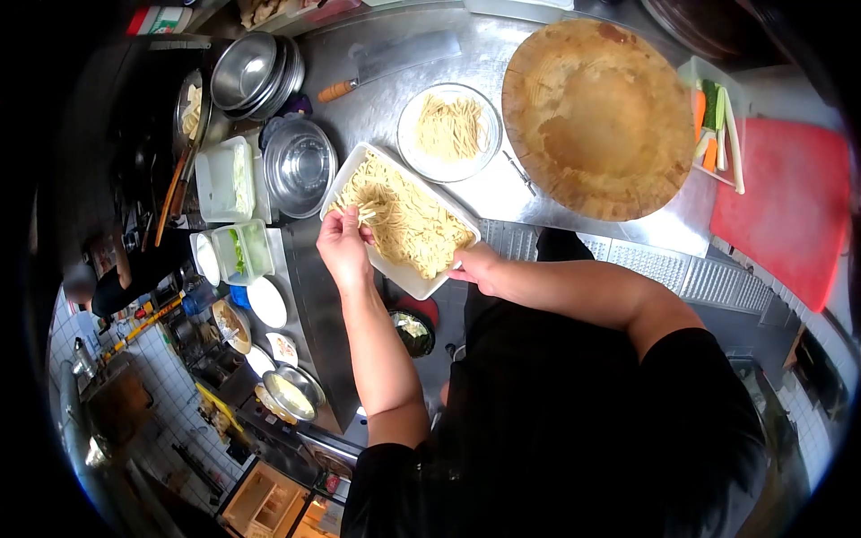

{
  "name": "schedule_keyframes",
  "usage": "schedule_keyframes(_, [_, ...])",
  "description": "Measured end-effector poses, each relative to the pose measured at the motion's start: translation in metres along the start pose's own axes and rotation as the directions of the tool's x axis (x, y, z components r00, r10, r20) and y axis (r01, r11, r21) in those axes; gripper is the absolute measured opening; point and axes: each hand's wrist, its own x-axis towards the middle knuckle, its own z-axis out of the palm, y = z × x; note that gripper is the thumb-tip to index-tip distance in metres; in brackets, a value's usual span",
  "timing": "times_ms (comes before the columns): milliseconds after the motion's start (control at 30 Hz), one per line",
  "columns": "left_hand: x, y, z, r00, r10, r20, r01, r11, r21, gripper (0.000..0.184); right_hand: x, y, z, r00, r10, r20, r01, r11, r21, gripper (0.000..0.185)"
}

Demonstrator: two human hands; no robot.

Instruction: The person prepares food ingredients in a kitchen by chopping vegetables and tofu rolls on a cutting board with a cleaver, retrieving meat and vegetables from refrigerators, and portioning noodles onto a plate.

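Note:
A white rectangular tub (419, 285) is tilted at the front edge of the steel counter, filled with thin pale yellow strips (414, 229), perhaps noodles or shredded food. My left hand (345, 244) is over the tub's left end, its fingers closed on a small bunch of these strips. At the opposite end, my right hand (478, 266) grips the tub's rim with the thumb at the inner side. Just beyond the tub stands a round clear-rimmed bowl (491, 134) with a heap of similar strips in it.
A round wooden chopping block (601, 117) sits right of the bowl, beside a cleaver (408, 58) and a small tool (520, 174). Steel bowls (300, 168) stand left. Cut vegetables (715, 121) and a red board (782, 211) lie right. Another person (126, 269) is far left.

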Motion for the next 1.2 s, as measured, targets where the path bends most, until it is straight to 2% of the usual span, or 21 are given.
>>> schedule_keyframes(167, [-0.005, 0.052, 0.036, 0.996, 0.06, 0.07, -0.043, 0.975, -0.218, 0.01, 0.004, 0.002, -0.001, 1.0, -0.004, 0.001, 0.004, 1.0, 0.002, 0.032])
schedule_keyframes(233, [0.005, 0.05, 0.055, 0.989, 0.088, 0.121, -0.052, 0.96, -0.276, 0.007, 0.003, 0.0, -0.001, 1.0, -0.007, -0.005, 0.007, 1.0, -0.006, 0.032])
schedule_keyframes(267, [0.01, 0.046, 0.068, 0.987, 0.081, 0.141, -0.044, 0.968, -0.248, 0.01, 0.001, 0.0, -0.001, 1.0, -0.007, -0.007, 0.007, 1.0, -0.012, 0.033])
schedule_keyframes(333, [0.017, 0.033, 0.095, 0.983, 0.017, 0.182, -0.01, 0.999, -0.035, 0.016, -0.002, -0.001, 0.0, 1.0, -0.008, -0.012, 0.008, 1.0, -0.017, 0.03])
schedule_keyframes(433, [0.029, 0.006, 0.109, 0.974, 0.048, 0.22, -0.082, 0.985, 0.15, 0.022, -0.006, -0.003, 0.001, 0.999, -0.019, -0.028, 0.018, 1.0, -0.013, 0.023])
schedule_keyframes(633, [0.024, 0.011, 0.103, 0.977, 0.033, 0.212, -0.043, 0.998, 0.043, 0.024, 0.001, 0.004, 0.0, 0.999, -0.023, -0.035, 0.022, 1.0, -0.005, 0.023])
schedule_keyframes(733, [0.018, 0.02, 0.085, 0.99, 0.023, 0.142, -0.002, 0.989, -0.146, 0.025, 0.0, 0.002, -0.001, 0.999, -0.036, -0.016, 0.036, 0.999, -0.009, 0.023])
schedule_keyframes(767, [0.012, 0.024, 0.073, 0.993, 0.049, 0.11, -0.032, 0.987, -0.159, 0.024, -0.004, 0.0, -0.001, 0.999, -0.044, -0.016, 0.044, 0.999, -0.011, 0.023])
schedule_keyframes(867, [0.0, 0.016, 0.041, 0.993, 0.117, 0.017, -0.117, 0.993, -0.017, 0.02, 0.001, 0.002, -0.005, 0.999, -0.041, 0.003, 0.041, 0.998, -0.037, 0.031])
schedule_keyframes(900, [0.002, 0.01, 0.019, 0.963, 0.115, 0.245, -0.211, 0.885, 0.414, 0.028, 0.003, 0.004, -0.008, 0.999, -0.029, 0.015, 0.03, 0.998, -0.058, 0.034])
schedule_keyframes(933, [-0.001, -0.005, 0.004, 0.931, 0.226, 0.287, -0.351, 0.774, 0.528, 0.029, 0.003, 0.005, -0.01, 0.999, -0.035, 0.018, 0.036, 0.997, -0.067, 0.034])
schedule_keyframes(1000, [-0.008, -0.027, -0.016, 0.82, 0.396, 0.413, -0.565, 0.449, 0.692, 0.034, 0.002, 0.003, -0.015, 0.998, -0.054, 0.023, 0.056, 0.995, -0.087, 0.035])
schedule_keyframes(1033, [-0.014, -0.025, -0.028, 0.824, 0.416, 0.385, -0.561, 0.496, 0.663, 0.033, -0.002, 0.002, -0.016, 0.997, -0.083, 0.008, 0.083, 0.993, -0.082, 0.037])
schedule_keyframes(1133, [-0.022, -0.034, -0.063, 0.929, 0.346, 0.131, -0.354, 0.729, 0.585, 0.028, 0.002, 0.004, -0.028, 0.999, -0.038, 0.029, 0.041, 0.992, -0.121, 0.039])
schedule_keyframes(1200, [-0.025, -0.05, -0.082, 0.942, 0.331, -0.06, -0.25, 0.809, 0.532, 0.025, 0.0, 0.006, -0.036, 0.999, -0.045, 0.017, 0.048, 0.988, -0.145, 0.039])
